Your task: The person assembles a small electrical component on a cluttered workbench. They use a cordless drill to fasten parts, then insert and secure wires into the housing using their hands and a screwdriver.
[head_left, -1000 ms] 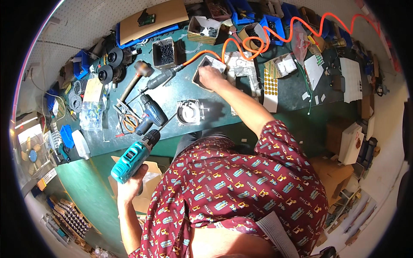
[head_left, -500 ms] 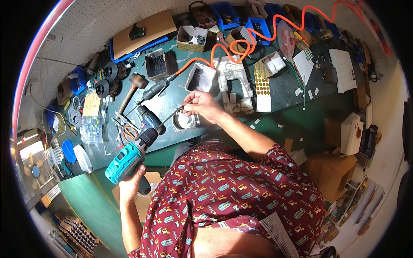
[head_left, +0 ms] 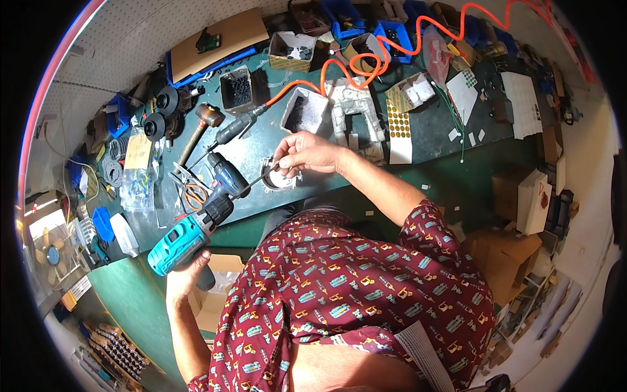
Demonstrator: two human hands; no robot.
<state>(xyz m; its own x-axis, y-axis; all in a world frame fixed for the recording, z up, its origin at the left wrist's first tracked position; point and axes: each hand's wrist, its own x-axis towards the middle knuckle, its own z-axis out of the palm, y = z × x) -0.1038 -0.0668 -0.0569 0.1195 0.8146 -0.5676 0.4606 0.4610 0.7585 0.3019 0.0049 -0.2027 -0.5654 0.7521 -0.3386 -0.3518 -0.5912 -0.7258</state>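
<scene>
My left hand [head_left: 187, 277] is wrapped round the grip of a teal and black cordless drill [head_left: 177, 240], held at the near edge of the bench. A long thin driver bit [head_left: 253, 184] runs from its chuck up and right to my right hand [head_left: 307, 154]. Thumb and fingers of that hand are pinched at the bit's far end; whether a small piece such as a screw is between them is hidden. Just below my right hand, a round white housing [head_left: 279, 182] lies on the bench. A dark blue drill [head_left: 225, 171] rests behind the bit.
A mallet [head_left: 208, 116] and an air screwdriver [head_left: 235, 128] on an orange coiled hose [head_left: 330, 64] lie behind. A box of dark screws [head_left: 236, 90] and another small-parts box [head_left: 305, 112] stand near a moulded pulp tray [head_left: 358, 114]. Blue bins [head_left: 395, 40] line the back.
The teal drill and my left hand have shifted slightly left. My right hand has stayed pinched at the bit's end, with only a small movement.
</scene>
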